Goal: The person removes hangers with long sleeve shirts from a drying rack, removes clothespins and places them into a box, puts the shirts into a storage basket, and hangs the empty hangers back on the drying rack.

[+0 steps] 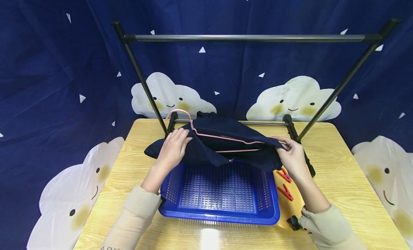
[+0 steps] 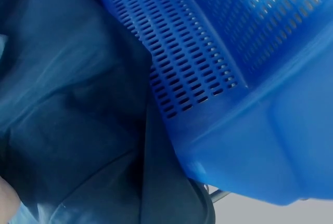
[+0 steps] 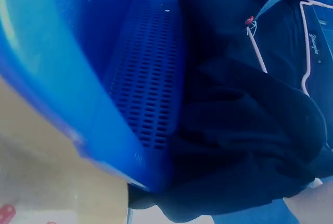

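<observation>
A dark navy garment (image 1: 238, 126) is held up over the back part of a blue plastic basket (image 1: 219, 217). A pink clothes hanger (image 1: 222, 137) lies partly inside its opening, with the hook curving up to the left. My left hand (image 1: 172, 148) grips the cloth beside the hanger's neck. At the other end, my right hand (image 1: 290, 153) pinches the garment's edge near the hanger's right end. A small red button (image 3: 249, 21) and a label (image 3: 314, 43) show at the opening in the right wrist view. Folds of cloth hide much of the hanger.
Behind the garment stands a rack with a metal crossbar (image 1: 248, 38) above a wooden table (image 1: 119, 196). Right of the basket, two red clothespins (image 1: 285, 192) lie on a yellowish surface (image 1: 287, 212), close to a small black object (image 1: 293, 223). A navy curtain with clouds hangs behind.
</observation>
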A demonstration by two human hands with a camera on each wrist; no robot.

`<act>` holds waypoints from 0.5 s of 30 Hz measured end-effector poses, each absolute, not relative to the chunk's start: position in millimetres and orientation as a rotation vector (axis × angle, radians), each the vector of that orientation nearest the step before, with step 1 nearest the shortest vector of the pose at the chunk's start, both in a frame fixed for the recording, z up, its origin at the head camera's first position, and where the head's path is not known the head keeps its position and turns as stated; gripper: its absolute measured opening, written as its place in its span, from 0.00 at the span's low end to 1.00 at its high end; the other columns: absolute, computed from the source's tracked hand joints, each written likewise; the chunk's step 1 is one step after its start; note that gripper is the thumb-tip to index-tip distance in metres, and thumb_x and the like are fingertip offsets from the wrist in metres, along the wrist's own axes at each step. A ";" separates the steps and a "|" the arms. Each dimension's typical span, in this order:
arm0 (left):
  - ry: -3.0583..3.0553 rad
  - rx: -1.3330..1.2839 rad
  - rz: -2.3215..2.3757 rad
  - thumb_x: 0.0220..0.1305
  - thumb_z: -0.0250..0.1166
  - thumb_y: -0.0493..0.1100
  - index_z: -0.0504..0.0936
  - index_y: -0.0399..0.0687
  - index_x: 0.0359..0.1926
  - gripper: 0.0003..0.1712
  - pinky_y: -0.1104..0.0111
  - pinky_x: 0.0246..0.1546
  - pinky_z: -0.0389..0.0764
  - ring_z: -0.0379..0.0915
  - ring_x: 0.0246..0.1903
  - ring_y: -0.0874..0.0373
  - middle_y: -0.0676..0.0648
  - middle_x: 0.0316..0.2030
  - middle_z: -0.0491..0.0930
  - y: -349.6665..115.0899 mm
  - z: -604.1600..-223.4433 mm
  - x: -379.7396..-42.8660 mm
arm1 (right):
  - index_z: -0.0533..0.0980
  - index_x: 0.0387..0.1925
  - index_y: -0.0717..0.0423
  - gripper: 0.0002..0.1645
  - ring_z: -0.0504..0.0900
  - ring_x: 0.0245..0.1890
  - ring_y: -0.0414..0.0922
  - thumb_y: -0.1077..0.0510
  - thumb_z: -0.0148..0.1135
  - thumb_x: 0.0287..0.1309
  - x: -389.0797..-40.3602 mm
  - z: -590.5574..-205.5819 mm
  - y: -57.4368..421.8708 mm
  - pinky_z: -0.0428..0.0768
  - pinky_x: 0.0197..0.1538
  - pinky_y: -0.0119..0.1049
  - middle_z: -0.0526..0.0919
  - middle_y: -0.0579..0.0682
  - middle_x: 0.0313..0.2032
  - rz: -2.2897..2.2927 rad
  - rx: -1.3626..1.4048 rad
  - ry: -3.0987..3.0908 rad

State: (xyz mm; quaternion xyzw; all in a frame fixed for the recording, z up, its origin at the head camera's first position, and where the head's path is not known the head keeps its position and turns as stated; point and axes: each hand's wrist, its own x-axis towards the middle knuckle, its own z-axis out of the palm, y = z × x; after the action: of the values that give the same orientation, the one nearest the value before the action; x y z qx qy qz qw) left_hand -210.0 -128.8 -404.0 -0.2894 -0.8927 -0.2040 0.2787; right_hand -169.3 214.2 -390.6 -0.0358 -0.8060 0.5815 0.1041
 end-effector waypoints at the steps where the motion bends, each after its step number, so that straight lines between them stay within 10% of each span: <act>1: -2.392 -0.776 -0.552 0.65 0.52 0.39 0.72 0.35 0.42 0.10 0.59 0.39 0.69 0.69 0.36 0.48 0.42 0.34 0.72 -128.7 -404.2 -210.4 | 0.74 0.46 0.69 0.15 0.80 0.28 0.29 0.70 0.48 0.57 -169.4 -389.6 214.6 0.77 0.32 0.24 0.82 0.38 0.27 1.809 -0.116 -2.347; 15: -2.389 -0.756 -0.674 0.64 0.53 0.35 0.70 0.35 0.36 0.04 0.56 0.43 0.69 0.69 0.36 0.46 0.42 0.31 0.71 -127.3 -400.9 -209.6 | 0.81 0.33 0.49 0.21 0.82 0.32 0.36 0.70 0.43 0.62 -178.8 -390.0 220.8 0.78 0.34 0.26 0.83 0.44 0.34 2.725 -0.123 -1.757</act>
State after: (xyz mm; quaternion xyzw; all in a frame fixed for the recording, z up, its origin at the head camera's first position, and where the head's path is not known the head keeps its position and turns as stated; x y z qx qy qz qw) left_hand -209.6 -127.3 -400.9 -0.2806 -0.8865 -0.2500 0.2700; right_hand -178.8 220.8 -390.0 -0.0377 -0.5407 0.8388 -0.0517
